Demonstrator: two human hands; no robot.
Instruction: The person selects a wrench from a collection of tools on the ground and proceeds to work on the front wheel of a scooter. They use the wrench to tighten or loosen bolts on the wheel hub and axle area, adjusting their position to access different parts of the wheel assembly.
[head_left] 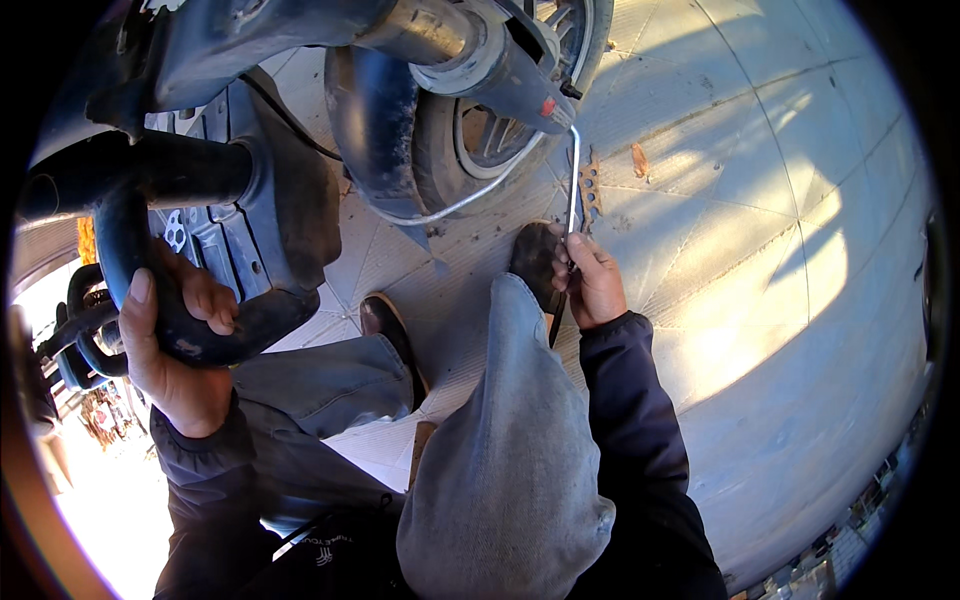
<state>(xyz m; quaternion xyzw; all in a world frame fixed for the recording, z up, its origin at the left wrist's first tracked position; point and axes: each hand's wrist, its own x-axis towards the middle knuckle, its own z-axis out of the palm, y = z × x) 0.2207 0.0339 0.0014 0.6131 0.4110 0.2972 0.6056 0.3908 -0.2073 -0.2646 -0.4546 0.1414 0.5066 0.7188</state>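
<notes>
My left hand [180,340] is closed around a thick black tubular bar [125,230] on a motorbike-like vehicle at the left, thumb on one side and fingers curled over the other. My right hand [590,280] pinches a thin bent metal rod tool [574,180] with a dark lower end [557,322]. The tool's bent upper tip meets the narrow end of a dark tapered cylindrical part [525,95] beside the wheel [480,130]; whether it is seated in anything I cannot make out. A pale curved tube [460,207] runs below the wheel.
A perforated metal strip [591,185] and a dry brown leaf [640,160] lie on the tiled floor [720,220] beyond my right hand. My shoes [385,325] and raised knee [500,450] are below the vehicle. A dark mudguard [370,130] hangs beside the wheel.
</notes>
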